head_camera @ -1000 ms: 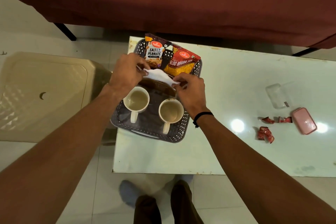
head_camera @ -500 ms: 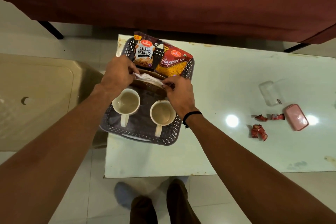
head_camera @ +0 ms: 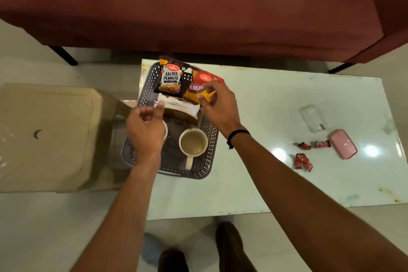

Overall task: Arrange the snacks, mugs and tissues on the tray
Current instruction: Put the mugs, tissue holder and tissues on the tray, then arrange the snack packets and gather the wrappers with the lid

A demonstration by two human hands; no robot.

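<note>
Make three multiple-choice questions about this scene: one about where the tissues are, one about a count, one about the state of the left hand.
1. Where do the tissues lie?
A. On the tray, between the snack packets and the mugs
B. On the table beside the pink case
C. On the floor

2. How many snack packets stand at the far end of the tray?
A. One
B. Two
C. Four

3. What does the left hand hold?
A. A mug
B. A snack packet
C. Nothing

Answers:
1. A: the white stack sits inside the tray, below the packets.
2. B: the salted peanuts packet and the red-and-yellow packet.
3. C: its fingers are loosely curled above the tray, gripping nothing.
</note>
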